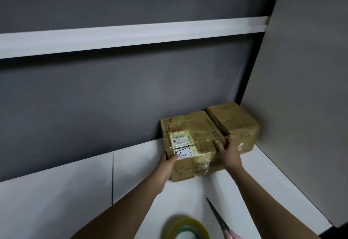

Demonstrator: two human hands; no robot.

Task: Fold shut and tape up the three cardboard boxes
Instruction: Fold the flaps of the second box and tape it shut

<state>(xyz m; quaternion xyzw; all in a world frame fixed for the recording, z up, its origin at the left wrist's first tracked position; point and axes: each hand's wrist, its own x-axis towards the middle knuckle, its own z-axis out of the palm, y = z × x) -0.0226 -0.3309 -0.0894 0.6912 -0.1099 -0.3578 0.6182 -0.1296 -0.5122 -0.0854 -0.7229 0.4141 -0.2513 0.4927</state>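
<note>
Nearest, a tape roll [185, 229] and scissors [219, 220] lie on the white table [56, 191] between the forearms. Left hand [166, 165] grips the taped box [192, 140] at its near left corner; right hand [227, 154] clasps its right edge. Beyond the right hand, a second box [237, 124] touches it in the grey corner.

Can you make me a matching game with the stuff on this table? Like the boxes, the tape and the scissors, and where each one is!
Things:
1. labelled box
2. plain box
3. tape roll
4. scissors

Places:
A. tucked in the back corner
B. at the bottom edge, left of the blades
C. held between both hands
D. lying right of the tape

Pairs: 1-C, 2-A, 3-B, 4-D
</note>
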